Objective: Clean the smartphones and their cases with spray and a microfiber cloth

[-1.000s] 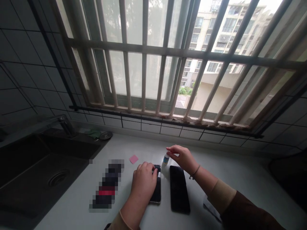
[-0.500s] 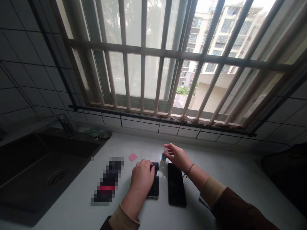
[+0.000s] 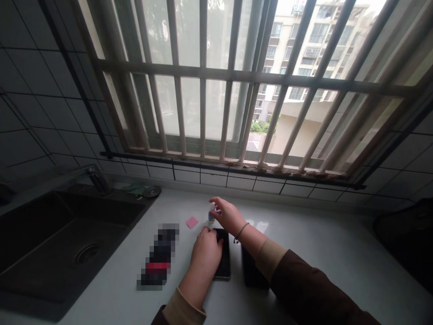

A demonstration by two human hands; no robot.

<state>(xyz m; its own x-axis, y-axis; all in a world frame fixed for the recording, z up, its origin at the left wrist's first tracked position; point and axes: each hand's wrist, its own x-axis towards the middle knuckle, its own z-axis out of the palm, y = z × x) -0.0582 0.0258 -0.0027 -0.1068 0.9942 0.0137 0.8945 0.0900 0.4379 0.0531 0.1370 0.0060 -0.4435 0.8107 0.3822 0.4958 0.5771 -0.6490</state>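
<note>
Phone half hidden under the left hand

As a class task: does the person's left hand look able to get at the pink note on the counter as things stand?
Probably yes. The left hand rests on the black phone, and the pink note lies just beyond it on the white counter. Nothing visible stands between them; the hand need only lift and reach forward.

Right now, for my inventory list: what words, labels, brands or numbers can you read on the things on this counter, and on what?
Nothing can be read.
Small bottle: label too small to read.
Pixelated object: blurred, unreadable.
Pink note: no readable writing.
Black phone: no readable text shows.
</note>
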